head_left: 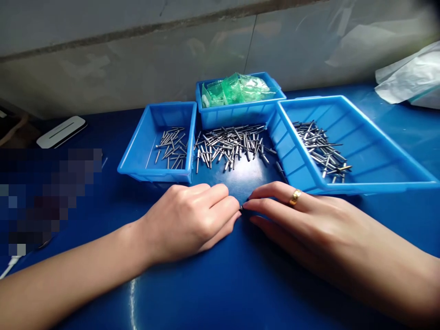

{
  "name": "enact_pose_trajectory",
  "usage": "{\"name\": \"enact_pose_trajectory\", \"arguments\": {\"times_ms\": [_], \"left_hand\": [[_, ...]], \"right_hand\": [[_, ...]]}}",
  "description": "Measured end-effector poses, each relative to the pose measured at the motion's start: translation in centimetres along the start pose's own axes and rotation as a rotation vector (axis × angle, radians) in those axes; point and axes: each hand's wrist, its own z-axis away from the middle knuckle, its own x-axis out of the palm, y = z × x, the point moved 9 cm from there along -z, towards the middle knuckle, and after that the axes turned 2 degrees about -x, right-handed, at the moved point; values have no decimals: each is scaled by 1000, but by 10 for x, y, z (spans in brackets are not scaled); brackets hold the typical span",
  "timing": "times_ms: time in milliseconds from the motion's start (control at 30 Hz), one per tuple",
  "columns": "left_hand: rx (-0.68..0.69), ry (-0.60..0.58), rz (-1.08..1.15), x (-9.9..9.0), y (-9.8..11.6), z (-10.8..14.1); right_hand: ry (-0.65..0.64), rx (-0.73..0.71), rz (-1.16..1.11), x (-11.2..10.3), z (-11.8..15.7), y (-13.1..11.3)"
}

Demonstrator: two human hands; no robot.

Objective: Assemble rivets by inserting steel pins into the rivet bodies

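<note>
Left hand (192,217) near rivets (239,149), packets (233,89), any print unclear

Dim overall; white glare brightens the blue table (206,293) just beyond the fingers (220,208), shadow darkening it beneath the right hand (305,220).

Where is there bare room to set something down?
The near tabletop is bare, bordered by the left hand and right hand; a smaller patch lies between the right bin and white sheeting. Crowded: loose metal pins between left bin and right bin.

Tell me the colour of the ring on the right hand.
Gold; the ring shows in the head view.
</note>
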Motion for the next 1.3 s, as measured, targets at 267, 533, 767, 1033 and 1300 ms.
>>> {"name": "enact_pose_trajectory", "arguments": {"times_ms": [267,533,767,1033,1300], "left_hand": [[76,35,94,1,5,3],[6,32,86,-1,-1,2],[37,105,151,-17,1,2],[31,193,304,-15,0,10],[70,131,253,-17,4,8]], "right_hand": [[33,154,103,-2,30,7],[50,118,19,-12,7,6],[66,-1,-77,-14,-9,-12],[73,50,-231,-5,4,-8],[29,21,-122,-7,-6,-9]]}}
